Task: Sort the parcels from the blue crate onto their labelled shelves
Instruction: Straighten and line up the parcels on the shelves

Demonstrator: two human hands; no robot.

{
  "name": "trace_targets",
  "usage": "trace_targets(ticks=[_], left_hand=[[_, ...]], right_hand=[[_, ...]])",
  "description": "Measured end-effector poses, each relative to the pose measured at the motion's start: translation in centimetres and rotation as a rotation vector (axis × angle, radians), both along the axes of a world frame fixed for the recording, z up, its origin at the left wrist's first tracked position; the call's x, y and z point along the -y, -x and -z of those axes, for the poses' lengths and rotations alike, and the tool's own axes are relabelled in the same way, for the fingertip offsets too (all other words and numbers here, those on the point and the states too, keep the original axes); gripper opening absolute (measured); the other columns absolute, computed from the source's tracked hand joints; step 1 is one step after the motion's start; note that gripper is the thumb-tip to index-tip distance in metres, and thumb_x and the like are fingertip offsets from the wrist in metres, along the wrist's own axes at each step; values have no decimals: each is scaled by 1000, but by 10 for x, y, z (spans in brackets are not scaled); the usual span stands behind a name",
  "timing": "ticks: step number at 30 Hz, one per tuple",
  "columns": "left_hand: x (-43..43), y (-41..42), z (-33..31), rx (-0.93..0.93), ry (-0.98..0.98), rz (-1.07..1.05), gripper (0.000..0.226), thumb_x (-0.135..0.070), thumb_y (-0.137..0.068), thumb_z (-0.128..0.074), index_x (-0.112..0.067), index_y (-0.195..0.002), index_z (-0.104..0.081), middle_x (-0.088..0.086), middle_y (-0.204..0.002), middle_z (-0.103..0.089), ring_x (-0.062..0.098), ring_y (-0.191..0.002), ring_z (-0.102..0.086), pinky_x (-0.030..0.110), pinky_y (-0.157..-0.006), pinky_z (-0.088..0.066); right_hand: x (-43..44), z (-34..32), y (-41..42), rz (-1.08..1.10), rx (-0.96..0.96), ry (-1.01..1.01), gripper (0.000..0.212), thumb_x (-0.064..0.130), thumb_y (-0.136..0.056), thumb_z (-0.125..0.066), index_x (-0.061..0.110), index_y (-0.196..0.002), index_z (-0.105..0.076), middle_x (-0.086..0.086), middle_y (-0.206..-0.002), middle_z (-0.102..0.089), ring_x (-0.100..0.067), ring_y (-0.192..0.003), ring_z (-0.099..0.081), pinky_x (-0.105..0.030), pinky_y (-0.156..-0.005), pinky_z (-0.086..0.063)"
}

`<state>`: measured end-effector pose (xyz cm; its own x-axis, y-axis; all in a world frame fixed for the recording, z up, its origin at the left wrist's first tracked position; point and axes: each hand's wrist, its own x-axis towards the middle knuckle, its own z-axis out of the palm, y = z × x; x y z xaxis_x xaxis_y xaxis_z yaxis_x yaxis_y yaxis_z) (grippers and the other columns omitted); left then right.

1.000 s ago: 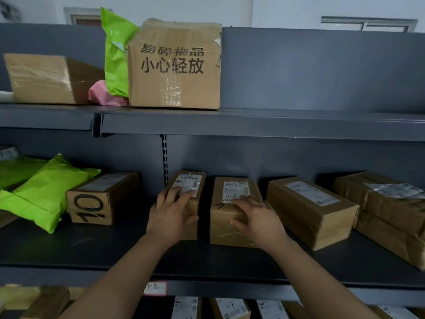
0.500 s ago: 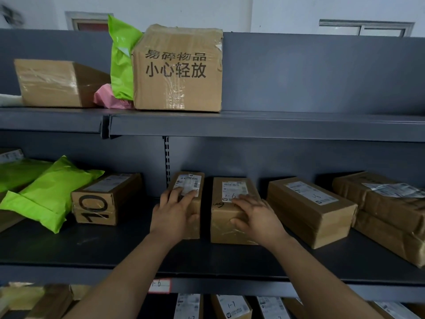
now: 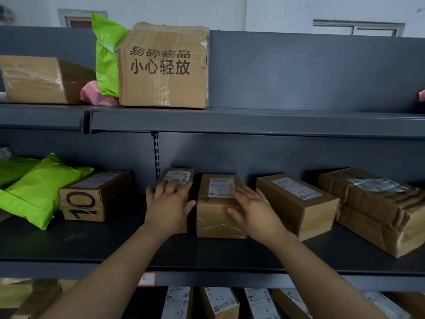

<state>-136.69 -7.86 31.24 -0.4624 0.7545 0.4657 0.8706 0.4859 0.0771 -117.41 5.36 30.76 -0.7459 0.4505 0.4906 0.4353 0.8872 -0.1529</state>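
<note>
Head view: left hand (image 3: 169,203) rests flat-fingered on narrow box (image 3: 178,174), right hand (image 3: 255,210) likewise on 1-6 box (image 3: 213,217); neither grips. Box long axes run toward the shelf (image 3: 207,256) back.

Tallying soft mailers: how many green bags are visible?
3 green bags: one on the top shelf by the printed box, two overlapping, middle shelf left; more may be hidden.
</note>
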Motion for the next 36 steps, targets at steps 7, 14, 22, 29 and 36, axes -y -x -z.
trace_targets(ticks=[7,14,22,29,36], left_hand=[[-35,-63,-18,-30,-70,101,56,-54,-95,-37,-35,-147,-28,-3,-149,-37,26,-138,-24,50,-115,-13],[-108,-163,-30,-55,-75,241,60,-56,-94,-36,-31,-148,-26,-3,-147,-39,24,-134,-32,44,-114,-19],[-192,-238,-14,-3,109,352,64,-52,-96,-38,-24,-151,-22,2,-154,-31,23,-140,-27,40,-116,-18],[-200,-236,-5,80,203,359,57,-38,-96,-47,-34,-148,-25,-3,-154,-29,20,-137,-32,35,-107,-35],[-165,-206,-14,155,228,383,55,-30,-93,-57,-39,-142,-34,-7,-150,-37,17,-133,-39,31,-107,-34]], right_hand=[[-33,-6,-60,26,-48,30,55,37,-95,-51,18,-144,-36,-3,-150,-34,-16,-140,-26,-26,-117,-12],[-93,-26,-153,169,-1,-29,54,36,-94,-51,16,-143,-38,-6,-147,-40,-18,-137,-30,-25,-113,-14],[-161,-45,-260,421,182,-11,62,50,-89,-50,22,-142,-37,-5,-145,-42,-23,-133,-37,-38,-113,-25],[-180,-35,-282,401,203,32,66,63,-75,-41,33,-133,-45,0,-126,-60,-24,-116,-52,-37,-98,-40],[-159,-33,-254,352,233,23,68,61,-80,-44,34,-141,-33,2,-142,-46,-26,-129,-37,-38,-105,-26]])
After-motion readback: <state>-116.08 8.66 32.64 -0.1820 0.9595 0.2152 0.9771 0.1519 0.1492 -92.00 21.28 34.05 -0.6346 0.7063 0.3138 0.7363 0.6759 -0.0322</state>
